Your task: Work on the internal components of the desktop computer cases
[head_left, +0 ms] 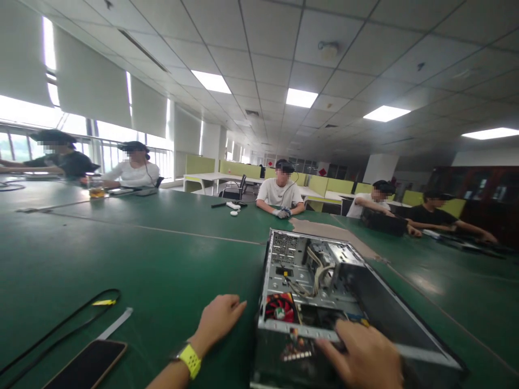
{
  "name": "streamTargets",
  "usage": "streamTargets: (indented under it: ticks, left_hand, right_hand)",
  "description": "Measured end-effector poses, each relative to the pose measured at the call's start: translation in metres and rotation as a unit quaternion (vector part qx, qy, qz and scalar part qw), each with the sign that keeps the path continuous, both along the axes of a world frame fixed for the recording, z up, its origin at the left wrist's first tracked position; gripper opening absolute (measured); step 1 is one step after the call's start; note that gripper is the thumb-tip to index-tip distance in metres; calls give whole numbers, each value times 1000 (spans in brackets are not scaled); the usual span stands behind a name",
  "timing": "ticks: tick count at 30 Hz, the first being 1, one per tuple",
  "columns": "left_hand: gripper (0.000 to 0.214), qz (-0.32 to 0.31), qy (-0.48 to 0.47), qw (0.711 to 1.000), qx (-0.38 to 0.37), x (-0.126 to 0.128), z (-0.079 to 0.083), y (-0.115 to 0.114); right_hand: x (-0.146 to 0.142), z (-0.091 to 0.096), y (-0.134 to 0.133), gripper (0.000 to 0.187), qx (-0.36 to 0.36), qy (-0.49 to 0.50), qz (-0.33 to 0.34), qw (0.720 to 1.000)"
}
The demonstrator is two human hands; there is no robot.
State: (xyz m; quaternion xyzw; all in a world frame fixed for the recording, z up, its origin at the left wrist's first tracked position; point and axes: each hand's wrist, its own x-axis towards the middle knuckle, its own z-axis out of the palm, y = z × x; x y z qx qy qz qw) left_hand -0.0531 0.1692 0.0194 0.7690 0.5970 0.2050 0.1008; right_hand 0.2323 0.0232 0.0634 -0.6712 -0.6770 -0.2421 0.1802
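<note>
An opened computer case (pixel 377 319) lies on the green table to my right, its inner parts exposed. Inside are a red-and-black fan (pixel 279 309), a bundle of pale cables (pixel 319 270) and a silvery drive bay (pixel 344 253). My right hand (pixel 365 354), slightly blurred, is at the near end of the case. Its thumb is on the near side of the metal rail (pixel 284 327), and its other fingers bend over into the case, partly hidden. To the left of the case, my left hand (pixel 217 319) is low over the table, fingers loosely extended, holding nothing.
A phone (pixel 87 367), a pale strip (pixel 117 324) and a black cable with a yellow tag (pixel 104 302) lie at left. Across the table sits a person in gloves (pixel 280 192); other people sit farther left and right. A cup (pixel 96 189) stands far left.
</note>
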Motion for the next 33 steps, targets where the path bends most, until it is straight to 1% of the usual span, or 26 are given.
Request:
streamTargets:
  ticks: [1,2,3,4,6,8,9,11,13,15,18,23,29,33]
  left_hand:
    - [39,11,36,999,-11,-2,-14,3]
    - [38,9,66,998,-12,-3,-23,3]
    - [39,3,88,996,-12,-4,-29,2]
    - [40,-6,105,994,-8,-3,-31,1]
    - [43,-16,123,992,-15,-2,-27,-1]
    - [46,-16,123,991,-54,-1,-21,0]
    - [47,-18,121,989,-77,0,-18,1]
    - [48,-25,116,987,-108,2,-15,4]
    - [49,-24,110,988,-109,3,-14,6]
    - [50,-15,104,989,-102,4,-15,5]
    - [48,-6,100,991,-89,5,-17,2]
    - [48,-10,122,991,-53,5,-20,2]
    - [48,-15,109,993,-50,3,-21,3]
    - [48,-9,118,992,-47,4,-23,4]
  right_hand:
    - [1,5,35,55,-26,-11,-24,999]
    - [1,11,71,59,-52,-14,-42,998]
    - [3,18,109,61,-74,-16,-48,996]
    - [4,24,145,64,-89,-14,-53,994]
    - [6,35,211,68,-105,-5,-56,993]
    - [7,39,263,71,-108,10,-60,992]
    - [8,39,284,72,-107,16,-61,992]
    - [11,35,312,74,-106,26,-66,992]
    - [14,29,326,76,-105,29,-68,992]
    - [17,25,331,78,-107,30,-67,991]
    - [19,24,330,79,-108,31,-63,992]
    - [18,25,327,80,-99,32,-61,993]
    - [13,27,330,80,-104,38,-56,992]
    - [8,26,336,81,-97,42,-60,993]
